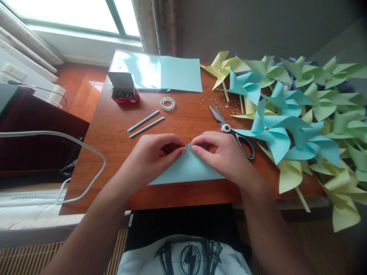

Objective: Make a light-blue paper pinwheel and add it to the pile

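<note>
A light blue sheet of paper [189, 168], folded into a triangle, lies near the front edge of the table with its peak pointing away from me. My left hand [160, 152] pinches the peak from the left, thumb against fingertips. From the other side, my right hand [213, 151] pinches the same corner. The two sets of fingertips are close together, and my hands cover parts of the paper's slanted sides. Just beyond my right hand are scissors [226, 128] with black and white handles, blades partly apart. Two light blue paper sticks [146, 126] lie beyond my left hand.
A roll of clear tape [167, 104] and an open red box [125, 97] of small dark pieces stand farther back. Behind them lie a light blue sheet [181, 74] and shiny plastic. Many yellow, green and blue paper pinwheels [266, 130] crowd the right side. A white cable [94, 152] loops at left.
</note>
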`<state>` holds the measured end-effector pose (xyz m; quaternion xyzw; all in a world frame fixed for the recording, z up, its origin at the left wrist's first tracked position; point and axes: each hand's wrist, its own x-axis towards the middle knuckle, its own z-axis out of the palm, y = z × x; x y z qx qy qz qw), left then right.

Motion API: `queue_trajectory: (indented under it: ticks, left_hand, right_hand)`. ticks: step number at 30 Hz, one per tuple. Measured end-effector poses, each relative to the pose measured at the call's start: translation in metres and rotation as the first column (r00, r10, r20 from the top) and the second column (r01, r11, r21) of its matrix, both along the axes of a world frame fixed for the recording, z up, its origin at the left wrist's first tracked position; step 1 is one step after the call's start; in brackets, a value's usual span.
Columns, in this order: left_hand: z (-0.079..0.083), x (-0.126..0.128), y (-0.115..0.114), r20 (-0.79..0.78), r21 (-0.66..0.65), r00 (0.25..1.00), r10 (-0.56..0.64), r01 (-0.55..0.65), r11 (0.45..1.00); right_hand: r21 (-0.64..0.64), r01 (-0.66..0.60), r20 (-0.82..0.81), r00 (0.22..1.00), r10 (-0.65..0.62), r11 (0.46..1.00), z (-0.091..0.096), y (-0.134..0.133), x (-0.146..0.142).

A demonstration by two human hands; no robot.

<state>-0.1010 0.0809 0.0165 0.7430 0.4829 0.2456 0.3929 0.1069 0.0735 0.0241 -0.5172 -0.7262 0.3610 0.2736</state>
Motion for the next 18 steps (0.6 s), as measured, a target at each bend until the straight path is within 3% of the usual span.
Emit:
queue_trajectory:
  ticks: [2, 4, 6, 11, 18]
  left_hand:
    - [0.008, -0.002, -0.001, -0.16, 0.155, 0.985, 0.07, -0.045, 0.987]
    - [0.017, 0.0, -0.01, -0.331, 0.386, 0.915, 0.23, -0.091, 0.918]
    - [0.025, 0.008, -0.024, -0.421, 0.511, 0.868, 0.262, -0.011, 0.859]
    - [0.02, 0.029, -0.057, -0.586, 0.462, 0.8, 0.13, 0.198, 0.864]
    - [-0.006, 0.031, -0.064, -0.609, 0.426, 0.79, 0.079, 0.241, 0.872]
  right_hand:
    - [0.024, 0.02, 0.001, 1.0, -0.02, 1.0, -0.004, 0.01, -0.006]
    - [0.039, 0.047, 0.035, 0.998, -0.049, 0.998, -0.009, 0.02, -0.012]
    - [0.068, 0.068, 0.084, 0.994, -0.073, 0.995, -0.014, 0.028, -0.015]
    - [0.126, 0.079, 0.194, 0.976, -0.102, 0.989, -0.026, 0.038, -0.019]
    - [0.181, 0.075, 0.241, 0.963, -0.118, 0.981, -0.037, 0.04, -0.019]
